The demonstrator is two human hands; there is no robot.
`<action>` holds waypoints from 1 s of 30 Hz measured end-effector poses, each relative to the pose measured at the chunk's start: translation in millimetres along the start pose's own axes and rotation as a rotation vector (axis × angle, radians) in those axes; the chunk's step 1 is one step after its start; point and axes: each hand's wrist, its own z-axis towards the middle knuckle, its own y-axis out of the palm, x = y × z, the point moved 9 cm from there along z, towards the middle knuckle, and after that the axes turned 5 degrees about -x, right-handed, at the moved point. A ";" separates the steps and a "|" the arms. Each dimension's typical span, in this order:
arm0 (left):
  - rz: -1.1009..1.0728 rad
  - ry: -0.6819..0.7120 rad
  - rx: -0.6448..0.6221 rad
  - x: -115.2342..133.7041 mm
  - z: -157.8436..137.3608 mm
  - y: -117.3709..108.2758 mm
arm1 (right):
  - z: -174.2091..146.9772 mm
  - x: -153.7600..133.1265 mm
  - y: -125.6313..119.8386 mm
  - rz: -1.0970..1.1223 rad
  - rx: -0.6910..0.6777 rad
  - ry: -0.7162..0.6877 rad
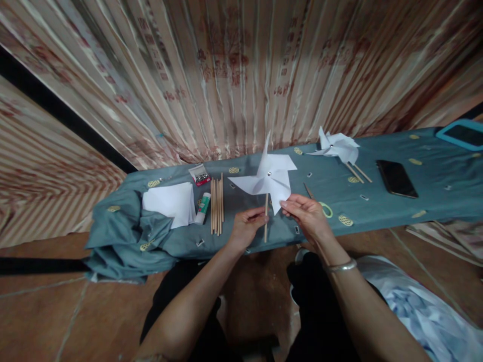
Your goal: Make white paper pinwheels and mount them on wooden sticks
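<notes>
A white paper pinwheel point(277, 177) with a pin at its centre stands upright in front of me on a thin wooden stick point(266, 230). My left hand point(248, 226) is closed around that stick below the paper blades. With fingertips pinched, my right hand point(306, 213) holds the tip of the lowest blade. Behind my right hand lie scissors point(326, 209) with a light green handle, partly hidden. To the left of my left hand rest several loose wooden sticks point(216, 206).
White paper sheets point(166, 198), a glue stick point(203, 207) and an open box of pins point(200, 174) lie at left. Finished-looking pinwheels point(337, 145) and a phone point(397, 178) are at right, with a blue-framed device point(462, 134) beyond. A plastic bag point(418, 301) stands on the floor.
</notes>
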 end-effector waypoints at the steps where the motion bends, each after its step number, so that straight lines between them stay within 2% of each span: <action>1: 0.004 0.003 0.001 0.3 -0.2 -0.2 | -0.5 0.5 1.3 0.003 -0.006 0.003; 12: 0.025 -0.008 0.006 -3.0 0.9 -1.1 | -2.2 5.8 11.6 -0.020 -0.071 0.026; 19: 0.035 0.001 -0.074 -1.4 -0.5 6.6 | -2.7 7.8 17.6 -0.062 -0.105 0.028; 30: 0.023 0.016 -0.116 0.2 -2.3 10.9 | -2.2 9.6 24.2 -0.117 -0.135 -0.013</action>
